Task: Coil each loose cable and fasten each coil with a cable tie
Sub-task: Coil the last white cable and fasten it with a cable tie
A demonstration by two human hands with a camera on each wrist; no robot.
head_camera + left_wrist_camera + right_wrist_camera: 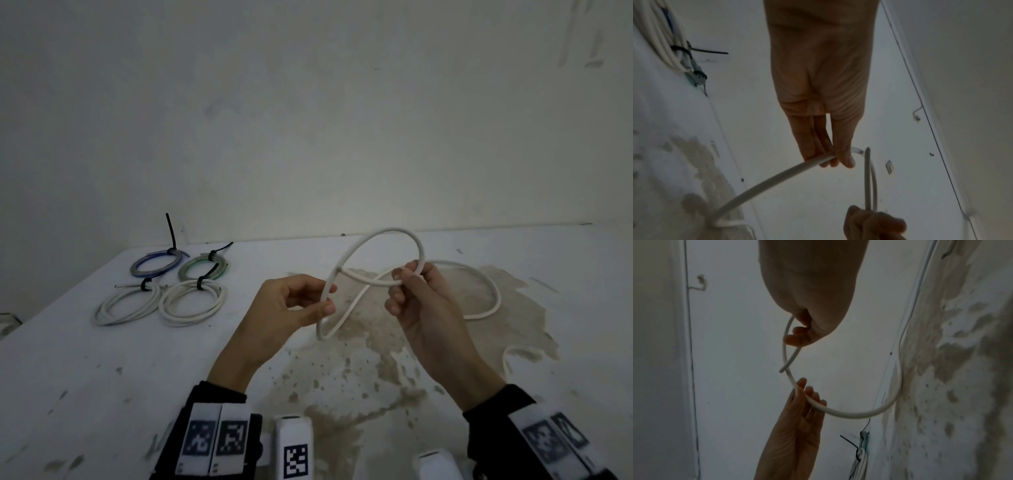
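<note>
left hand (287, 305): raised above table (85, 359), thumb and fingers pinching white cable (376, 236) | right hand (419, 301): raised above table, fingers curled gripping cable

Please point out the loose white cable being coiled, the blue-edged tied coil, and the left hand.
Loose white cable (387, 234), head view, top of its raised loop.
Blue-edged tied coil (154, 268), head view, its ring.
Left hand (291, 308), head view, the palm.
</note>
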